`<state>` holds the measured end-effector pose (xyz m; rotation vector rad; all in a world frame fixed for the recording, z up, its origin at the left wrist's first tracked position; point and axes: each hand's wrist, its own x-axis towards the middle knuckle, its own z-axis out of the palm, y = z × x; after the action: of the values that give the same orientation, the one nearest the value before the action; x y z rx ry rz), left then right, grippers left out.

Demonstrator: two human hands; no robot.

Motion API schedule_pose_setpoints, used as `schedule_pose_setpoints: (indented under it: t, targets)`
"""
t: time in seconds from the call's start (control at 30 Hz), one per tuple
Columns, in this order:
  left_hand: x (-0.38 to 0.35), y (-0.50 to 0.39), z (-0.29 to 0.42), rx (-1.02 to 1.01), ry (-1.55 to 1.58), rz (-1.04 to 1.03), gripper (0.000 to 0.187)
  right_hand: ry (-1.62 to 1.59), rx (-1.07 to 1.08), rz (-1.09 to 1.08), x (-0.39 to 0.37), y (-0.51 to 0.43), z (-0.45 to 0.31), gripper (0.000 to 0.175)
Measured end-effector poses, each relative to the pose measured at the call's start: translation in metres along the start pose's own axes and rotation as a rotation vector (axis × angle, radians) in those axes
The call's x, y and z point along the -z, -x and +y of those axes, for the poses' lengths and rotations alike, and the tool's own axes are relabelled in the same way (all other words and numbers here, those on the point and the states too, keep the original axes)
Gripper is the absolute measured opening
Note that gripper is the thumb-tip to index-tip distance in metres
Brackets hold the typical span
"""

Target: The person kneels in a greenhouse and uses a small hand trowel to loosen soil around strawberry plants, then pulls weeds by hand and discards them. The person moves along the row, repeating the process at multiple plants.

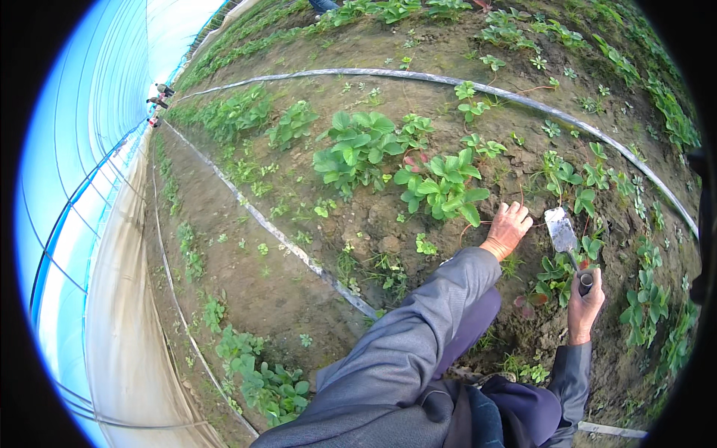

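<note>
My right hand [586, 302] grips the handle of a small hand trowel [560, 231], its flat metal blade pointing up and away from me, with soil on it. To the left of the blade, my left hand [507, 228] reaches down near thin reddish runners, fingers bent; whether it pinches one cannot be told. A leafy strawberry plant [442, 187] grows just left of and beyond my left hand, with a larger strawberry plant [358, 147] further left. Smaller strawberry plants [554, 274] stand under and beside the trowel, some leaves red.
A long drip hose [358, 71] curves across the soil beyond the plants. Another pale hose [269, 227] runs along the left. Plastic sheeting [120, 313] and the tunnel's hoops line the far left. Several people [158, 103] are far off; a person's leg [323, 7] shows at the top.
</note>
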<state>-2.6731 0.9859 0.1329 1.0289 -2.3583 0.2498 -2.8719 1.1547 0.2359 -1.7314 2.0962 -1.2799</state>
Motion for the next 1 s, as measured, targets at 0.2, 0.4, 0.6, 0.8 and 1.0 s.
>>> schedule_pose_setpoints:
  t: [0.2, 0.4, 0.6, 0.8, 1.0]
  targets:
    - [-0.002, 0.000, 0.002, 0.012, 0.051, -0.012, 0.012, -0.016, -0.055, -0.159, -0.027, -0.017, 0.004, 0.015]
    - [-0.003, -0.002, 0.000, 0.027, 0.148, 0.027, 0.015, -0.031, -0.097, -0.242, -0.038, -0.024, 0.005, 0.015]
    - [-0.005, -0.005, 0.000, 0.037, 0.139, 0.087, 0.017, -0.003, -0.088, -0.246, -0.042, -0.013, 0.004, 0.014]
    - [-0.007, -0.005, -0.003, 0.038, 0.188, -0.010, 0.014, 0.011, -0.041, -0.207, -0.047, -0.005, 0.003, 0.018]
    - [-0.017, -0.005, -0.005, -0.004, 0.182, -0.129, 0.007, 0.077, -0.009, -0.224, -0.034, -0.002, -0.002, 0.021]
